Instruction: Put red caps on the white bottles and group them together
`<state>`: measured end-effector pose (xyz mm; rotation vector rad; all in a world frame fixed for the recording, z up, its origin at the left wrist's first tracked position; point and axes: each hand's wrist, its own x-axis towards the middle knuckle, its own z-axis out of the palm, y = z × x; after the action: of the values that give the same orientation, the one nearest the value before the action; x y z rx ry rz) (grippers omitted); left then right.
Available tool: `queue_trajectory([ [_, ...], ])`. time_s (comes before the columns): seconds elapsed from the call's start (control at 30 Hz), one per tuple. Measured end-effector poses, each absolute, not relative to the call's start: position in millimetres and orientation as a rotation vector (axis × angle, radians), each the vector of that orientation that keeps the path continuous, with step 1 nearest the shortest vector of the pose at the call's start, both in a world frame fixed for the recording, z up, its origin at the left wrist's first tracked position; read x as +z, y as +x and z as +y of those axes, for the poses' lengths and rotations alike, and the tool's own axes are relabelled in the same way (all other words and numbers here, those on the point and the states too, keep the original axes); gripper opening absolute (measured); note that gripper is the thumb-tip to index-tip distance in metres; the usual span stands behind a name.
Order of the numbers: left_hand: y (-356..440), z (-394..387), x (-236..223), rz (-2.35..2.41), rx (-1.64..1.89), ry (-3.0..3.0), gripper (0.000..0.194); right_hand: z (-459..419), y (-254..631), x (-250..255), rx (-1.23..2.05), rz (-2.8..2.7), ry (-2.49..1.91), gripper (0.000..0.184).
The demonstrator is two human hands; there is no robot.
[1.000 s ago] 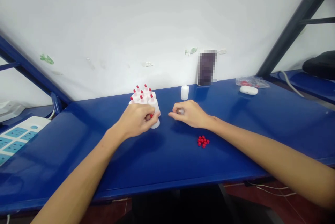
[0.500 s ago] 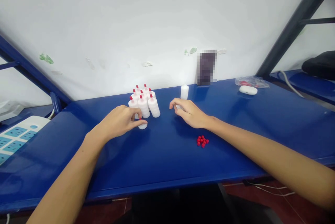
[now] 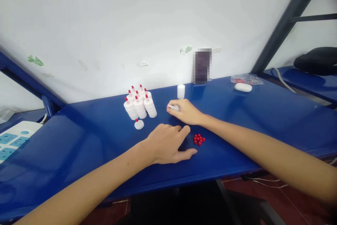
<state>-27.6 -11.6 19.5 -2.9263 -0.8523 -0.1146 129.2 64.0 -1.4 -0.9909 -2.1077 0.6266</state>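
Observation:
My left hand (image 3: pixel 171 144) is open above the blue table, thumb and fingers apart around the near side of a small pile of red tip caps (image 3: pixel 199 139), not visibly touching them. My right hand (image 3: pixel 188 112) is closed on a white nozzle cap (image 3: pixel 174 107), its thin tip pointing left and part of it hidden by the fingers. A similar white nozzle cap with a red tip (image 3: pixel 139 124) rests on the table to the left. Behind it stand several white bottles (image 3: pixel 140 107) with red-tipped nozzles, grouped together. One white bottle (image 3: pixel 181 92) without a red tip stands behind my right hand.
A pixelated dark rectangular item (image 3: pixel 202 66) leans on the wall. At the back right lie a white oval case (image 3: pixel 243 87) and a clear plastic bag (image 3: pixel 247 79) with red bits. A power strip (image 3: pixel 19 137) sits at the left, beside a blue frame post.
My left hand has let go of the red-tipped nozzle cap and moved right to the red caps, opening up. My right hand stays near its place with the white nozzle cap. The view has shifted slightly.

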Motion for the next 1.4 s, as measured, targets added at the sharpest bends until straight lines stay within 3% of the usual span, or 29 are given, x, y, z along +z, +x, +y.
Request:
queue_trajectory([
  [0.13,-3,-3,18,-0.818,-0.018,-2.849,0.068,63,131,1,0.65,-2.107,-0.996,0.022],
  [0.3,14,6,11,-0.659,-0.126,-2.85,0.075,64,132,1,0.691,-2.105,-0.981,0.024],
  [0.53,8,9,11,-0.605,-0.065,-2.838,0.06,65,133,2,0.695,-2.099,-0.943,0.02],
  [0.87,-4,22,14,-0.387,-0.104,-2.906,0.042,67,135,-1,0.674,-2.14,-0.921,0.029],
  [1.4,-13,23,12,-0.332,-0.117,-2.931,0.037,66,135,-2,0.667,-2.168,-0.883,0.031],
])
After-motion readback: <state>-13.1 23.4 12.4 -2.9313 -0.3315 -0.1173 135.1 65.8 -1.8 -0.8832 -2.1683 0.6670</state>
